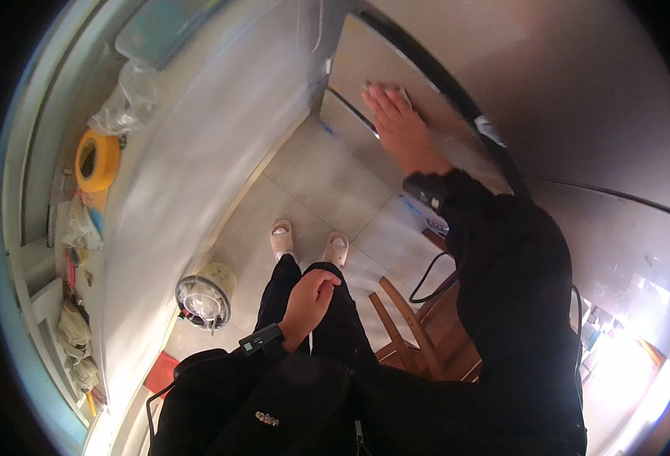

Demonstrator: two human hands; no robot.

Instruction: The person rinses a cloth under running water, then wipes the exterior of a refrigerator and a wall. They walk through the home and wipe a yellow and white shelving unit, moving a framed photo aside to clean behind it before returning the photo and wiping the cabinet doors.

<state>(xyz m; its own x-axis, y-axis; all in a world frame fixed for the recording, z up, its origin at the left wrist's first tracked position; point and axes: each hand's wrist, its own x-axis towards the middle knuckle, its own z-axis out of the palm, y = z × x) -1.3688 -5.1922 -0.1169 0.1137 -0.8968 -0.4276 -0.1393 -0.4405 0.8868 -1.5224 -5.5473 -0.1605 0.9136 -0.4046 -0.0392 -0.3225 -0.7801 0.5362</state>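
My right hand (399, 126) lies nearly flat against a glossy grey-brown appliance panel (369, 51), likely a refrigerator drawer front. Under its fingers shows the edge of a small cloth-like piece (407, 98), mostly hidden by the hand. A dark handle gap (455, 94) runs along the panel's upper edge, and a second seam (349, 108) lies below it. My left hand (311, 302) hangs before my thighs, above my legs. Its fingers are curled in together, and no object shows in it. Both wrists bear black strapped devices.
To the left, a white-topped ledge holds a yellow tape roll (96, 159) and clear plastic bags (127, 102). A lined waste bin (206, 296) stands on the tiled floor (295, 188) by the wall. At right, a wooden chair (449, 336) and a black cable (420, 285) are close to my legs.
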